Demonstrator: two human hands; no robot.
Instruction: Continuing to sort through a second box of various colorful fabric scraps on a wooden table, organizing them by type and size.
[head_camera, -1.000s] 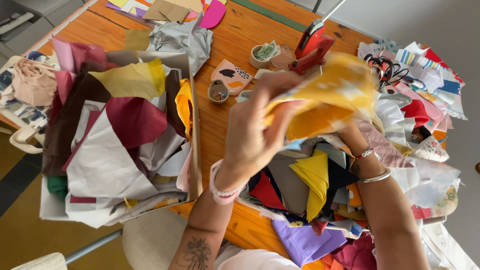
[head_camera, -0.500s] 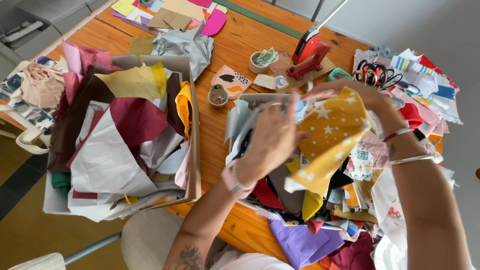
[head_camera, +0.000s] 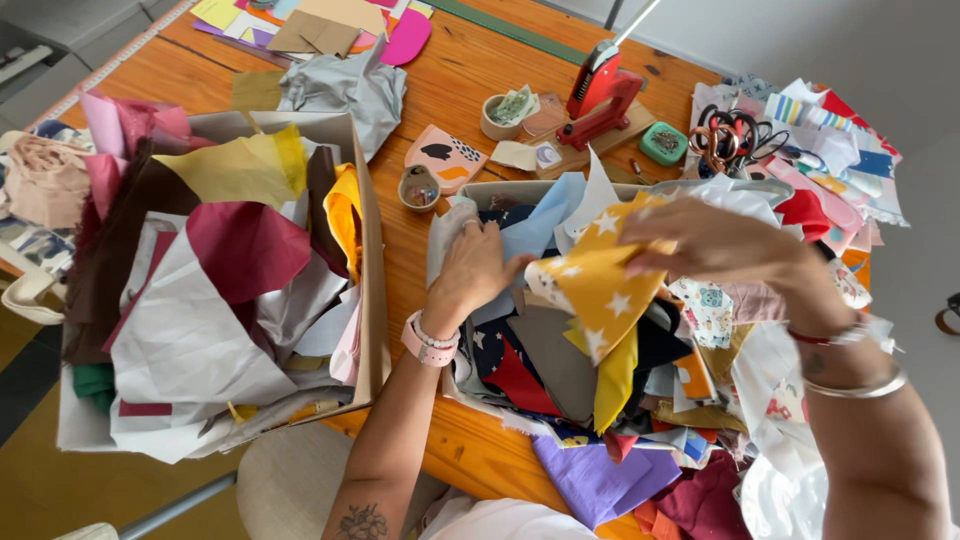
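Head view: right hand pinches the upper edge of a mustard-yellow cotton scrap with white stars, lifted clear of the shallow box heaped with mixed fabric scraps beneath it. Left hand, fingers loosely curled, rests on pale blue cloth just beside the scrap's lower corner. Most pieces look unsorted; on the bench, a cardboard box of paper sheets sits beyond the left hand.

Bright, even daylight; sharp, slight wide-angle edge distortion.

Bare table between the cardboard box and fabric pile gives passage, a small cup blocking its far end.
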